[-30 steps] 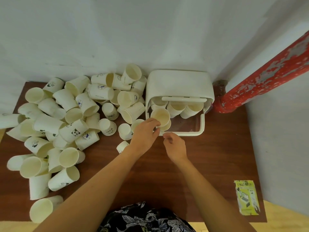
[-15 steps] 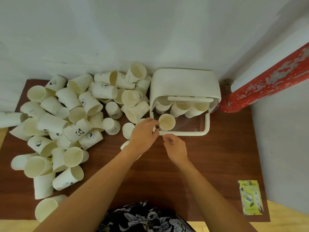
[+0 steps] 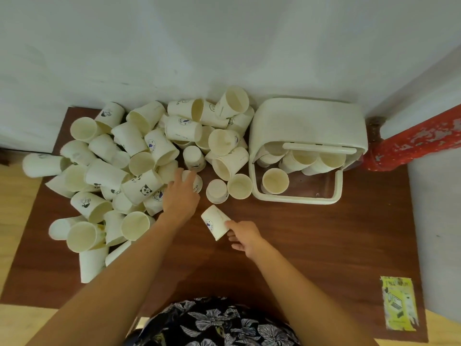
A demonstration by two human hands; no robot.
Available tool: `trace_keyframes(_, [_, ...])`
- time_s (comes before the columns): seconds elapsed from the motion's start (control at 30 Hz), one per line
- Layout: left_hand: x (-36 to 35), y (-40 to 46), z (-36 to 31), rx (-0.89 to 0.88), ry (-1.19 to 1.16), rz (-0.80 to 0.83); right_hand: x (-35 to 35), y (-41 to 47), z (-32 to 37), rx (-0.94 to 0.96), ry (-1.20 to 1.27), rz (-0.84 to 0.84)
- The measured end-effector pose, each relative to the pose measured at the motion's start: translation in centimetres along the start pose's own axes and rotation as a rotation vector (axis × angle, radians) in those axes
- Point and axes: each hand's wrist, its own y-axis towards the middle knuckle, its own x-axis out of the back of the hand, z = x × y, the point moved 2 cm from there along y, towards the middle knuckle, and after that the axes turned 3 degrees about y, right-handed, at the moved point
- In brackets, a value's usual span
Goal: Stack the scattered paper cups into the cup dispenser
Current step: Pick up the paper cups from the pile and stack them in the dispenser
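Several white paper cups lie heaped on the left half of the brown table [image 3: 311, 245]. The white cup dispenser [image 3: 306, 121] stands at the back right, with cups under its lid and one upright cup [image 3: 275, 181] in its front tray. My left hand [image 3: 180, 196] reaches to the pile's edge, its fairly straight fingers resting on a small cup [image 3: 197, 182]. My right hand [image 3: 243, 236] pinches the open rim of a cup lying on its side [image 3: 215, 222] on the table, thumb and forefinger on either side of the rim.
Two upright cups [image 3: 217, 191] [image 3: 240, 186] stand just left of the dispenser tray. A red pipe [image 3: 411, 143] runs by the wall at the right. A yellow packet [image 3: 399, 303] lies near the front right corner. A white wall stands behind.
Both hands left the dispenser tray, where a cup now stands alone. My left hand moved left to the pile. My right hand drew back to the lying cup.
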Motion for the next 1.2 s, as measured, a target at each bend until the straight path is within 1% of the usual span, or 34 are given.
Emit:
trace_keyframes(0.13, [-0.3,-0.4,0.7,-0.003,-0.047,-0.028,-0.3,-0.1,0.2,0.039,0.137,0.016])
trace_keyframes(0.27, [-1.0,-1.5,1.3,0.016,-0.058,0.01,0.7,-1.0,1.0,0.216,-0.015,-0.068])
trace_keyframes(0.4, [-1.7,-3.1,1.8,0.027,-0.084,-0.01,2.0,-2.7,1.3,0.379,-0.125,-0.126])
trace_keyframes(0.57, [-2.1,-3.8,1.2,-0.004,-0.199,-0.068,2.9,-4.6,0.8,0.429,-0.118,-0.152])
trace_keyframes(0.67, [-2.1,-2.3,0.7,-0.044,-0.167,-0.02,3.6,-6.5,0.9,0.482,-0.113,-0.163])
trace_keyframes(0.73, [-2.3,-1.3,0.7,-0.058,-0.124,0.034,4.3,-7.8,1.3,0.574,-0.085,-0.219])
trace_keyframes(0.83, [-2.3,-1.5,0.8,-0.019,-0.15,0.054,5.9,-9.6,2.2,0.773,-0.05,-0.417])
trace_keyframes(0.93, [-1.6,-3.1,1.0,0.122,-0.365,-0.012,7.9,-10.3,3.2,0.91,-0.055,-0.578])
trace_keyframes(1.0, [-1.1,-4.4,1.2,0.223,-0.534,-0.05,8.9,-10.1,4.1,0.962,-0.127,-0.634])
trace_keyframes(1.1, [-0.5,-5.9,1.1,0.362,-0.837,0.006,9.8,-8.9,5.4,1.013,-0.282,-0.673])
trace_keyframes(1.2, [1.0,-6.3,0.2,0.388,-1.132,0.03,10.0,-6.8,6.5,1.0,-0.444,-0.632])
